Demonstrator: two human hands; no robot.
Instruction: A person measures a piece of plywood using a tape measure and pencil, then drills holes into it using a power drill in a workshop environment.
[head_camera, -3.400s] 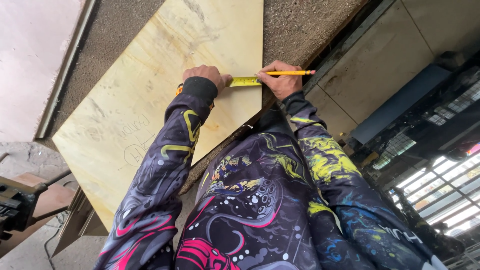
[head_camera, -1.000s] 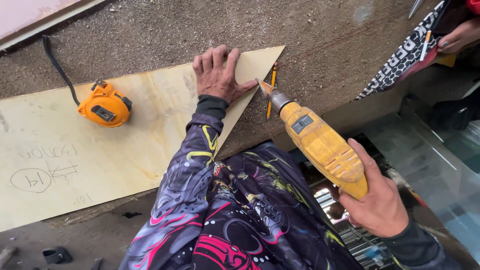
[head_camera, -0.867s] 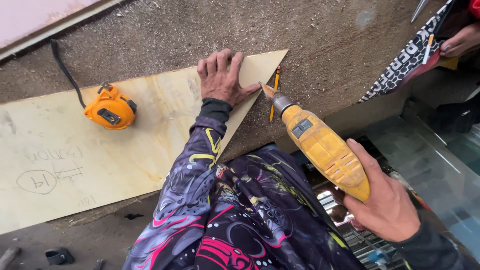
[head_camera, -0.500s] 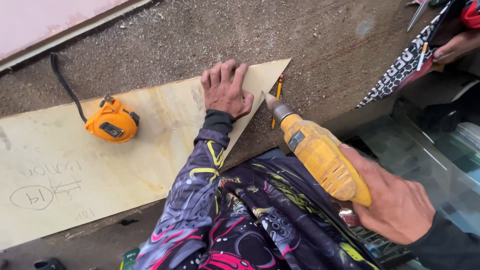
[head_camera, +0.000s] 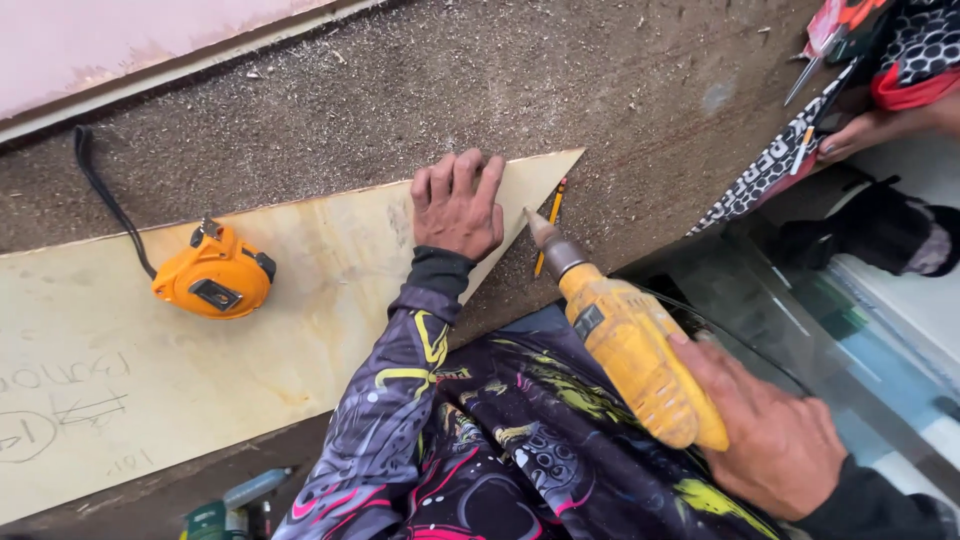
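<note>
The left hand (head_camera: 458, 205) lies flat, fingers spread, pressing on the plywood sheet (head_camera: 300, 300) near its pointed corner, which reaches toward the far right of the sawdust-strewn tabletop (head_camera: 620, 80). The right hand (head_camera: 775, 435) is clamped around a yellow drill (head_camera: 630, 350). The drill's long axis slants up-left from that hand, and its tip meets the sheet's angled edge just right of the left hand's wrist. A yellow pencil (head_camera: 550, 225) lies just beyond the tip. An orange tape measure (head_camera: 213, 277) rests on the sheet, well left of both hands.
</note>
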